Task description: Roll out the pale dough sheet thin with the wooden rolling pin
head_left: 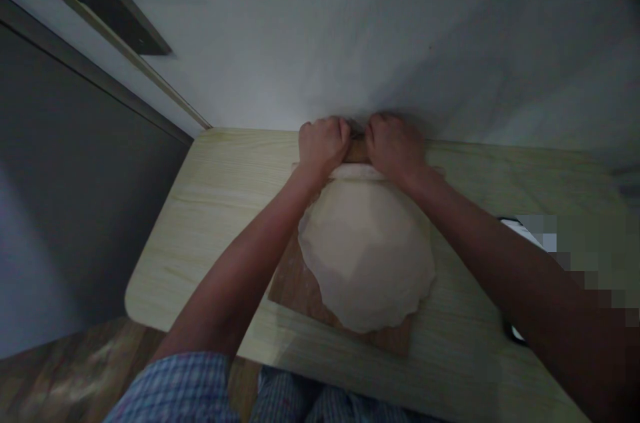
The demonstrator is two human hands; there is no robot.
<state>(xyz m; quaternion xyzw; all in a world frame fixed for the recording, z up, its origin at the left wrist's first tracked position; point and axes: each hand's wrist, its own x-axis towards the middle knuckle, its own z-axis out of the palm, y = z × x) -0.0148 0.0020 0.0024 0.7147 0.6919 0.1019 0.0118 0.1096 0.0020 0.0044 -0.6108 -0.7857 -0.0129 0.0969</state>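
A wide, thin sheet of pale dough [370, 256] with an uneven edge lies on a brown wooden board [305, 283]. Across its far edge runs a light-coloured rolling pin [360, 171], partly hidden under my hands and wrists. My left hand [324, 143] is closed at the board's far end, its heel over the pin's left part. Beside it, a small gap apart, my right hand [395, 146] is closed too, its heel over the pin's right part. The fingertips of both hands are curled out of sight. Brown wood shows between the hands.
The board rests on a pale wood-grain table [210, 189] with rounded corners. A white wall or door [325, 43] rises directly behind the table. To the right, partly under my right forearm, is a dark-rimmed flat object [517, 336], partly pixelated. A metal door plate [135, 29] is at upper left.
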